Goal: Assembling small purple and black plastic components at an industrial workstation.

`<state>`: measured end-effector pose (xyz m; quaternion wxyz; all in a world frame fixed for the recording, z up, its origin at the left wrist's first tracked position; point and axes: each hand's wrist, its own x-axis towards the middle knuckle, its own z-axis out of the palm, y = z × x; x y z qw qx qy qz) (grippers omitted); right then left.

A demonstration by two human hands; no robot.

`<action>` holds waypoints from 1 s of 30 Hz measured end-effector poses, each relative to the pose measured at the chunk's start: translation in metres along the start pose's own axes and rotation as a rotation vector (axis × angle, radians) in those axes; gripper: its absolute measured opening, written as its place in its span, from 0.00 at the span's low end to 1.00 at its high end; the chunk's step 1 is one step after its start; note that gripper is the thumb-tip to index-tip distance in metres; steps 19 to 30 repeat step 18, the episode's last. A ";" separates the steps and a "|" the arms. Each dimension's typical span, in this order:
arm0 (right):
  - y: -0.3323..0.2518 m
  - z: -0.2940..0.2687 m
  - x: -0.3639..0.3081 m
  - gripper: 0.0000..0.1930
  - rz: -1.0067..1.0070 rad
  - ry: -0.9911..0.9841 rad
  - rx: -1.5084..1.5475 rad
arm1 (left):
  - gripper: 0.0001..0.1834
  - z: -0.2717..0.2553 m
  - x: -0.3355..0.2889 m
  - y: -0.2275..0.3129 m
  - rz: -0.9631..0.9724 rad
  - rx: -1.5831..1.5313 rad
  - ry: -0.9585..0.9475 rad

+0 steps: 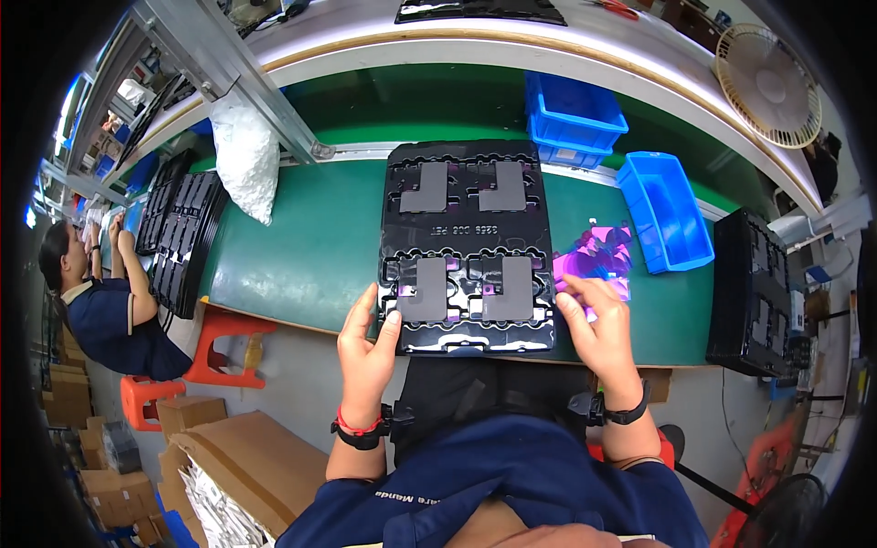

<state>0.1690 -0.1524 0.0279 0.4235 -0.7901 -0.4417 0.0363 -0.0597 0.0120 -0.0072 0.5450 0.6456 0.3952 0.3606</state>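
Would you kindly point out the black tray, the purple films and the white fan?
black tray (468, 239): head view, its middle bar.
purple films (598, 251): head view, top of the pile.
white fan (767, 85): head view, its grille.

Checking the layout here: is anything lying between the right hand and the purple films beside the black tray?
Nothing visible does. The right hand has its fingertips already on the pile of purple films, just off the right edge of the black tray. The left hand grips the tray's near-left corner, well clear of the films.
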 end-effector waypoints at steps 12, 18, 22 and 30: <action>-0.002 0.004 -0.017 0.24 0.151 -0.007 0.562 | 0.27 0.013 -0.007 0.033 0.036 -0.315 -0.029; -0.015 -0.022 -0.031 0.31 0.241 0.031 1.335 | 0.28 0.036 -0.023 0.054 0.183 -0.412 -0.160; -0.015 -0.022 -0.031 0.31 0.241 0.031 1.335 | 0.28 0.036 -0.023 0.054 0.183 -0.412 -0.160; -0.015 -0.022 -0.031 0.31 0.241 0.031 1.335 | 0.28 0.036 -0.023 0.054 0.183 -0.412 -0.160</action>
